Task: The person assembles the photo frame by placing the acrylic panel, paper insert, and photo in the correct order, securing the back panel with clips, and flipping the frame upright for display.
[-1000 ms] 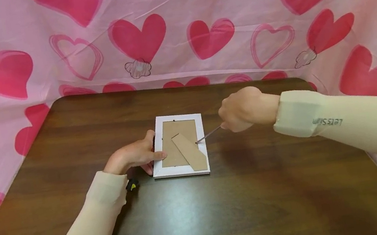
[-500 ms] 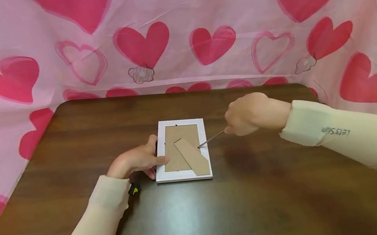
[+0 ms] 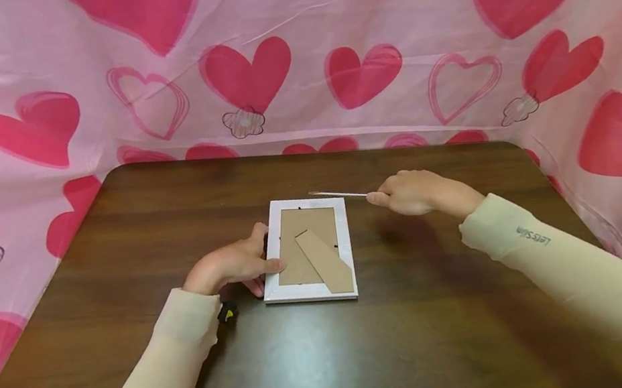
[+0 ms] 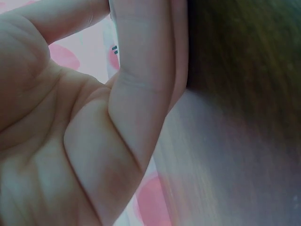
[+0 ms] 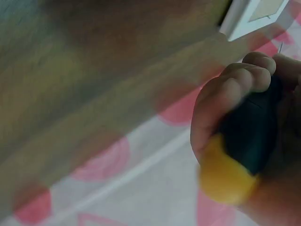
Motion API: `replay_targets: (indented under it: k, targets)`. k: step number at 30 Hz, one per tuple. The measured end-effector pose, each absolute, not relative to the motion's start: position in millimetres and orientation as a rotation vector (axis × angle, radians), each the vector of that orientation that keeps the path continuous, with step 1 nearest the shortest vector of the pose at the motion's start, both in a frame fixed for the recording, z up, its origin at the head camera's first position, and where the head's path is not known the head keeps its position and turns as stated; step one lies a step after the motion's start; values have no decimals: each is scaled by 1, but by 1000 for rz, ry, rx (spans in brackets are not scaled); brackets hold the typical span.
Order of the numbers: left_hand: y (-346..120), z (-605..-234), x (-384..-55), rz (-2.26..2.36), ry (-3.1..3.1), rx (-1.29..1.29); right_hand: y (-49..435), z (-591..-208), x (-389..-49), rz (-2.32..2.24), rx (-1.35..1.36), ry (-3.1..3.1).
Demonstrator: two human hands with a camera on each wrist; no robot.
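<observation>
A white picture frame [image 3: 274,284] lies back side up in the head view, with a brown backing board [image 3: 315,217] and a slanted stand leg [image 3: 325,263]. Small dark tabs show at the board's edges, one of them a right tab [image 3: 335,246]. My left hand [image 3: 233,264] grips the frame's left side, thumb on top and other fingers at the side and below. In my right hand [image 3: 417,192] is a screwdriver; its thin metal shaft [image 3: 341,194] points left over the frame's top right corner. Its black and yellow handle [image 5: 249,136] fills my curled fingers in the right wrist view.
The dark brown wooden table [image 3: 431,338] has rounded far corners. Pink cloth [image 3: 168,26] with red hearts hangs behind it and on both sides. A small black and yellow item [image 3: 227,312] shows beside my left cuff.
The screwdriver tip has left the right tab and swung up to the frame's top edge. My right forearm has changed its angle. The left hand keeps its grip; the head view has shifted slightly.
</observation>
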State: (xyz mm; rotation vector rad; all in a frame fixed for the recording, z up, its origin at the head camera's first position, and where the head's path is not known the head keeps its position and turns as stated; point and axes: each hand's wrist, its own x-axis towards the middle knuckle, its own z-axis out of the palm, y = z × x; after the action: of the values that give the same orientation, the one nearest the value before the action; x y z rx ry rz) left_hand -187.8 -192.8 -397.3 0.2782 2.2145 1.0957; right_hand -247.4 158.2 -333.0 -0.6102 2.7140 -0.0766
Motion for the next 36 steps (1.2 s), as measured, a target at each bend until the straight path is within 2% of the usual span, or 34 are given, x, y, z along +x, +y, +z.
replay_targets:
  k: [14,25,36]
  targets:
    - [-193,-397,-186,1113,2199,286,148,-375,-264,-477,-517,2500]
    - [-194,-396,-187,1079,2219,298,152,-378,-277,-642,-489,2212]
    - [-195,-395,-187,1082,2241,297,155,-372,-295,-594,-429,2061]
